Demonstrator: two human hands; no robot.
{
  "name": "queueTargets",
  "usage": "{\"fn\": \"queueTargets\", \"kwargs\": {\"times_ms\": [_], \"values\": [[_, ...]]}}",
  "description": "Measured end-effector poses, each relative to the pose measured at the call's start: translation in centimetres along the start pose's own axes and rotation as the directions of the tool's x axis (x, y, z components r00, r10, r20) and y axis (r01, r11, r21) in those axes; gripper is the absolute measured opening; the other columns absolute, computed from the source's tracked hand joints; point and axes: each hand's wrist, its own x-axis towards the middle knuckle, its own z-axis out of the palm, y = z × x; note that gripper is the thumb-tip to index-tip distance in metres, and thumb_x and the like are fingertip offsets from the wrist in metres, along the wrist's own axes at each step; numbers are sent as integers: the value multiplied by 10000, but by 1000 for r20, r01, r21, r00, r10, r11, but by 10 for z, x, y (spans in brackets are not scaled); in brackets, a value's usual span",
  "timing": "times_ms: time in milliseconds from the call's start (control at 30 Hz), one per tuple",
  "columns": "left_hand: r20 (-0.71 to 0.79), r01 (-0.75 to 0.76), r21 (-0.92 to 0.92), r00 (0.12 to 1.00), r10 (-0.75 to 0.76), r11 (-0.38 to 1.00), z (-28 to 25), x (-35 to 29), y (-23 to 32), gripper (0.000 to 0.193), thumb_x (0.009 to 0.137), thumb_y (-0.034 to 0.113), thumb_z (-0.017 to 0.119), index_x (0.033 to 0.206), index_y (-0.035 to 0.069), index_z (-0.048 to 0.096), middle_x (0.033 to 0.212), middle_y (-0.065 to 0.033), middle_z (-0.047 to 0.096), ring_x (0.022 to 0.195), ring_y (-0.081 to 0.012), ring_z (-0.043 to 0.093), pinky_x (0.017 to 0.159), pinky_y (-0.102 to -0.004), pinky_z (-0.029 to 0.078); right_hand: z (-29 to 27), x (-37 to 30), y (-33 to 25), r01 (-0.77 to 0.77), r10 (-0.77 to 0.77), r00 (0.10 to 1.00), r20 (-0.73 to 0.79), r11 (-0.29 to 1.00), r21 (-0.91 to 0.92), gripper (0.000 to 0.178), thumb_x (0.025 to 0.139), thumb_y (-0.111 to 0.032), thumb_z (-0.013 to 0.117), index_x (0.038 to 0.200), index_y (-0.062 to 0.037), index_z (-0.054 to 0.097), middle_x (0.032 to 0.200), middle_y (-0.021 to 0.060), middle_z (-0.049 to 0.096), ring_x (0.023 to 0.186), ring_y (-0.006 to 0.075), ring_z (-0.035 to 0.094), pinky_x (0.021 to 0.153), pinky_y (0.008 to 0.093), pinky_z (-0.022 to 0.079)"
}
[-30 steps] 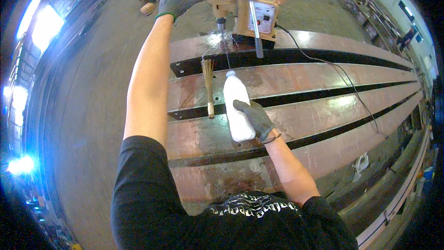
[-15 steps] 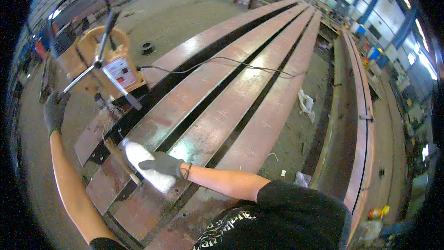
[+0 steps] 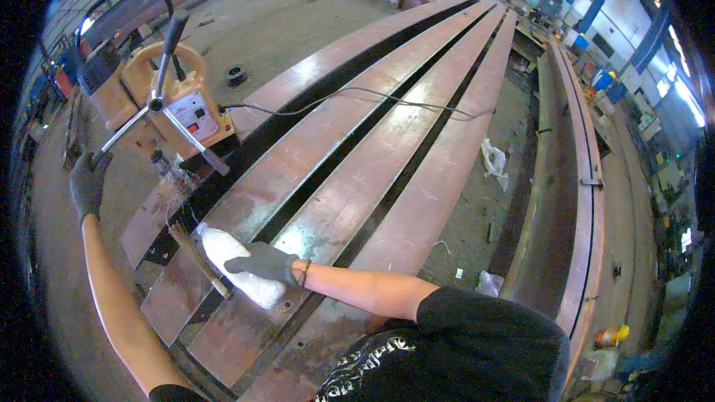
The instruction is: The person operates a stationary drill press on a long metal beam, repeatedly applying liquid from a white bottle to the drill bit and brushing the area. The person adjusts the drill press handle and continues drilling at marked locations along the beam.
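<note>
Over beams (image 3: 357, 193), your right hand (image 3: 264, 264) grips a bottle (image 3: 249, 284) slanting toward the magnetic drill (image 3: 180, 113); your left hand (image 3: 89, 184) clasps its lever (image 3: 124, 129).

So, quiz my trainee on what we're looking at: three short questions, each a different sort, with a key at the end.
1. Multiple choice: what does the right hand hold?
a) a hammer
b) a white bottle
c) a rag

2. True or false: the bristle end of the brush points toward the drill.

3. Fill in the blank: the left hand grips a ____ on the drill.

Key:
1. b
2. True
3. handle
</note>
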Motion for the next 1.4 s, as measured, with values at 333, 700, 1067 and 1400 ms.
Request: {"fn": "queueTargets", "kwargs": {"times_ms": [333,700,1067,1400], "values": [[38,17,-8,999,-17,1000,-4,-2,16,455,913,459,749,921,13,662,860,-206,678,779,-350,635,733,-420,488,-4,-7,-12,25,-25,1000,-14,999,-36,705,832,-584,711,1199,17,720,1040,185,759,887,279,730,819,392,560],[53,52,-24,997,-50,998,-13,-10,42,461,923,427,755,996,-23,683,960,-189,731,837,-309,671,789,-393,507,-4,-12,-14,103,-102,994,-39,995,4,726,848,-572,724,1273,16,692,1117,186,752,956,277,719,856,394,552],[-29,-36,-41,999,34,999,-10,-13,27,440,909,457,760,982,26,711,911,-189,716,799,-299,666,760,-403,504,0,3,3,53,-57,996,-62,996,-66,744,843,-607,724,1236,25,709,1096,183,758,946,267,720,841,392,556],[95,29,205,994,-50,978,-13,-4,31,585,864,643,708,959,66,717,932,-199,734,924,-392,715,782,-484,529,2,23,28,-148,148,989,22,989,-3,481,918,-419,744,1149,2,714,917,70,725,719,143,661,656,334,559]]}}
